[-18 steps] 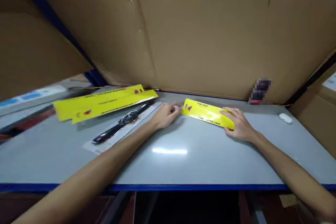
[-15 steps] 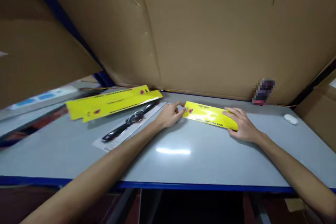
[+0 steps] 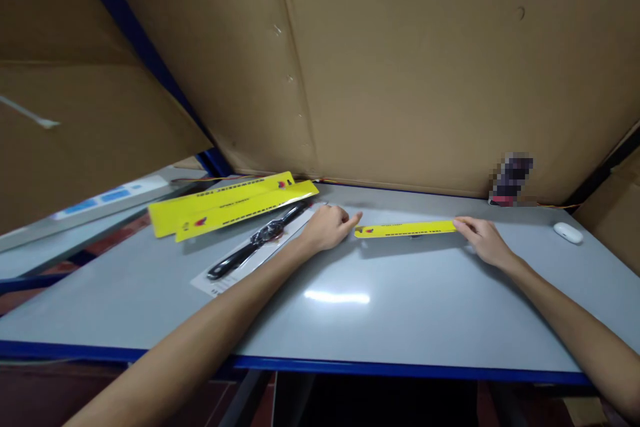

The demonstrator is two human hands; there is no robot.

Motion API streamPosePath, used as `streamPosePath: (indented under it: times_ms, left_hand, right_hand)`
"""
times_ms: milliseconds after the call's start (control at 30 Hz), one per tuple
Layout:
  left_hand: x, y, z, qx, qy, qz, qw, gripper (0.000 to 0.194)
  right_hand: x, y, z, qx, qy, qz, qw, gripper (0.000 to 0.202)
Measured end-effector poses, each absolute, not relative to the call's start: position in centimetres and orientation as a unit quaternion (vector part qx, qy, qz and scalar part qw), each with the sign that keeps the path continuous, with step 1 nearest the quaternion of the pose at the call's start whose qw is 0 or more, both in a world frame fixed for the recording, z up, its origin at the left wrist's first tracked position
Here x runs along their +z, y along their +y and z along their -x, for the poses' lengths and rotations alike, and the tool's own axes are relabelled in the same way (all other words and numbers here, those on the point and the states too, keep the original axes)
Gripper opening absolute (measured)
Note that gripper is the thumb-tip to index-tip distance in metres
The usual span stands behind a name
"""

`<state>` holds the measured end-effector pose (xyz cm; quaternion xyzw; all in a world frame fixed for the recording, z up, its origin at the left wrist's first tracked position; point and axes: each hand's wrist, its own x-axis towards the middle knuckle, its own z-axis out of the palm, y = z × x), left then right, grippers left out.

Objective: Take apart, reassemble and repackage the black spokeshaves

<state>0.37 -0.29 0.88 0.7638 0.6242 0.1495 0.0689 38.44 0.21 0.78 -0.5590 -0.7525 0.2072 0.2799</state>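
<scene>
My right hand (image 3: 483, 240) pinches the right end of a yellow printed packaging card (image 3: 405, 229). The card is tilted, seen nearly edge-on, and held above the table with a shadow below. A small dark bit shows under its lower edge; the rest of its underside is hidden. Just off the card's left end is my left hand (image 3: 330, 227), one digit stretched out, the others bent, nothing visible in it. Beside that hand lies a black-handled tool (image 3: 253, 245) in clear packaging on a pale backing. Two more yellow cards (image 3: 235, 205) overlap behind the tool.
A grey table (image 3: 320, 330) with a blue front edge spans the view. Cardboard (image 3: 400, 80) rises behind it. At the right are a white rounded object (image 3: 568, 233) and a pixelated dark item (image 3: 513, 177). A white-and-blue strip (image 3: 113, 197) lies on the left surface.
The card has tipped from showing its broad face to nearly edge-on. My left hand has come off its left end, while my right hand keeps hold. The view has shifted slightly.
</scene>
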Motion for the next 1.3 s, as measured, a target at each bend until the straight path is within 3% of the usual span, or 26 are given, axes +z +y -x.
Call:
streamPosePath:
  times_ms: [133,267,433,533,767,933,1133,1300]
  left_hand:
    - [1.7,-1.2,-0.4,0.104,0.625,-0.761,0.139,0.069]
    - [2.2,-1.6,-0.3,0.104,0.600,-0.761,0.223,0.070]
    - [1.5,-1.3,-0.5,0.243,0.557,-0.746,0.272,0.050]
    - [0.6,-0.9,-0.8,0.317,0.566,-0.712,0.269,0.049]
    - [-0.2,-0.2,-0.3,0.346,0.534,-0.711,0.300,0.037]
    - [-0.3,0.2,-0.1,0.350,0.554,-0.682,0.323,0.028]
    - [0.0,0.3,-0.1,0.335,0.563,-0.673,0.344,0.030]
    - [-0.2,0.5,-0.1,0.341,0.569,-0.657,0.358,0.034]
  right_hand:
    - [0.9,-0.1,-38.1,0.240,-0.708,0.592,0.302,0.049]
    - [0.8,-0.3,-37.7,0.349,-0.657,0.583,0.328,0.039]
    - [0.5,-0.3,-37.2,0.433,-0.610,0.532,0.396,0.049]
    - [0.1,-0.2,-37.2,0.445,-0.602,0.516,0.417,0.053]
    - [-0.4,0.5,-37.7,0.462,-0.594,0.502,0.426,0.052]
    - [-0.1,0.4,-38.2,0.453,-0.649,0.478,0.382,0.085]
    - [0.4,0.4,-38.6,0.433,-0.687,0.473,0.343,0.081]
    - [0.2,-0.1,-38.4,0.247,-0.785,0.488,0.292,0.097]
